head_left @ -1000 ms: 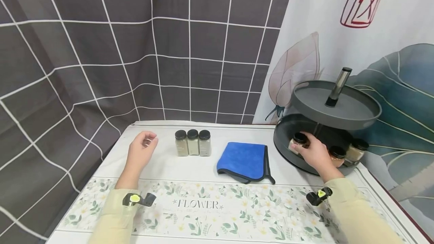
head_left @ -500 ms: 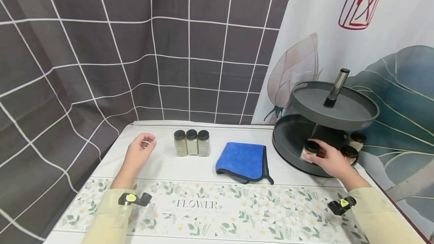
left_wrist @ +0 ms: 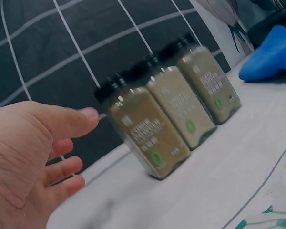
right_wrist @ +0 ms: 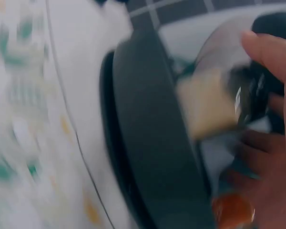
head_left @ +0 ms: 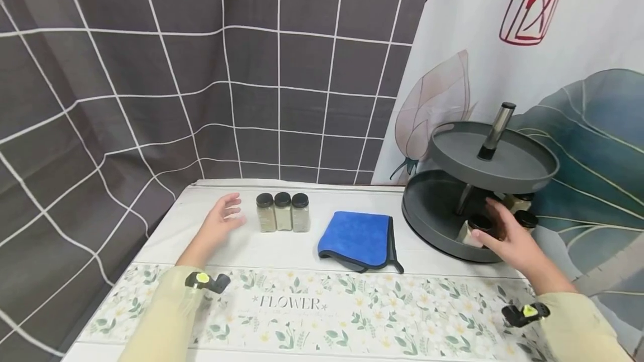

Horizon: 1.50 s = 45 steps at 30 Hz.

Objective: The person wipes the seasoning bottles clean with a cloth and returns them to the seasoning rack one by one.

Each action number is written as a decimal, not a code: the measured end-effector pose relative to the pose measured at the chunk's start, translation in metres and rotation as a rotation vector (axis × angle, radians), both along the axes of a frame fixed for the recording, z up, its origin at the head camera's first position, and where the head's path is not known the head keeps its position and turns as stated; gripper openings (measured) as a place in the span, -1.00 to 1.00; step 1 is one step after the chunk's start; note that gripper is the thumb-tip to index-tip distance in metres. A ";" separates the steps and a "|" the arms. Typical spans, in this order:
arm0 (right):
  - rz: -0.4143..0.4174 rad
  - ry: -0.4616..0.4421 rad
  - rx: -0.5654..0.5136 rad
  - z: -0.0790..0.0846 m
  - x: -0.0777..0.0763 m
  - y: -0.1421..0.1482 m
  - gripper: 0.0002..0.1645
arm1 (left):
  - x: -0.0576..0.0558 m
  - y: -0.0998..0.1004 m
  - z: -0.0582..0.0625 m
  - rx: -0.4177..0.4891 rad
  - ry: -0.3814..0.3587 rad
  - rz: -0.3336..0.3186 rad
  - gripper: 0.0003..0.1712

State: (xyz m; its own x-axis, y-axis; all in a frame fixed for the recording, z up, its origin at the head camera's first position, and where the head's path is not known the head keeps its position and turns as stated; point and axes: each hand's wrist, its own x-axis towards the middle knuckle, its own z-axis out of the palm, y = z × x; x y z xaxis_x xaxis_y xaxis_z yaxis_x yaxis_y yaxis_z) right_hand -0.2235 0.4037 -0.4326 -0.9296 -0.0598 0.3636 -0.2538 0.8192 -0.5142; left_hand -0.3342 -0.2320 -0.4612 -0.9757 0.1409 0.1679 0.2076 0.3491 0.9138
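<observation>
My right hand (head_left: 520, 247) reaches into the lower tier of a dark grey two-tier round tray (head_left: 417, 222). Its thumb and fingers spread around a black-lidded spice jar (head_left: 466, 234) that stands near the tray's front rim. In the right wrist view, the thumb (right_wrist: 264, 50) and fingers stand apart on either side of the jar's lid (right_wrist: 248, 95). My left hand (head_left: 213, 230) hovers left of three spice jars (head_left: 283, 214) standing in a row, its fingers parted and nothing in them. In the left wrist view, its thumb points toward the nearest jar (left_wrist: 148, 136).
A folded blue cloth (head_left: 356, 239) with dark edging lies between the row of jars and the tray. Two more jars, one with orange contents (right_wrist: 232, 210), stand at the tray's right. The upper tier (head_left: 495, 155) with its metal post (head_left: 497, 130) overhangs the lower one.
The lower tier's jars have shifted round, the front one moving right and the rear one left. My right hand has moved right with the front jar and spread. My left hand's fingers have opened out.
</observation>
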 end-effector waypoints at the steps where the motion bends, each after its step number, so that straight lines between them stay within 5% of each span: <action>1: 0.013 0.122 0.016 -0.001 0.002 -0.007 -0.07 | -0.003 0.000 -0.004 0.008 -0.018 -0.026 -0.15; 4: 0.077 0.526 0.105 -0.008 0.005 -0.041 -0.29 | -0.010 0.004 -0.014 0.001 -0.055 -0.083 -0.05; 7: 0.273 0.634 0.160 -0.013 -0.001 -0.082 -0.41 | -0.016 0.013 -0.022 -0.026 -0.075 -0.110 -0.04; 10: 0.374 0.465 0.182 -0.015 -0.008 -0.129 -0.50 | -0.020 0.021 -0.027 -0.078 -0.088 -0.091 -0.13; 13: 0.400 0.280 0.210 -0.021 -0.019 -0.176 -0.31 | -0.021 0.025 -0.030 -0.137 -0.095 -0.038 -0.21; 21: 0.212 -0.179 0.282 -0.046 -0.047 -0.246 0.30 | -0.002 0.033 -0.025 -0.246 -0.059 0.018 -0.23; 25: 0.122 -0.274 0.332 -0.058 -0.053 -0.247 0.30 | 0.016 0.049 -0.026 -0.267 -0.054 -0.026 -0.21; 32: 0.113 -0.233 0.334 -0.066 -0.055 -0.234 -0.25 | 0.042 0.093 -0.028 -0.244 -0.047 -0.114 -0.23; 38: 0.084 -0.203 0.038 -0.067 -0.053 -0.221 -0.41 | 0.049 0.141 -0.032 -0.235 -0.017 -0.195 -0.22; 45: -0.005 -0.321 -0.817 -0.066 -0.042 -0.214 -0.32 | 0.048 0.173 -0.042 -0.163 0.028 -0.162 -0.27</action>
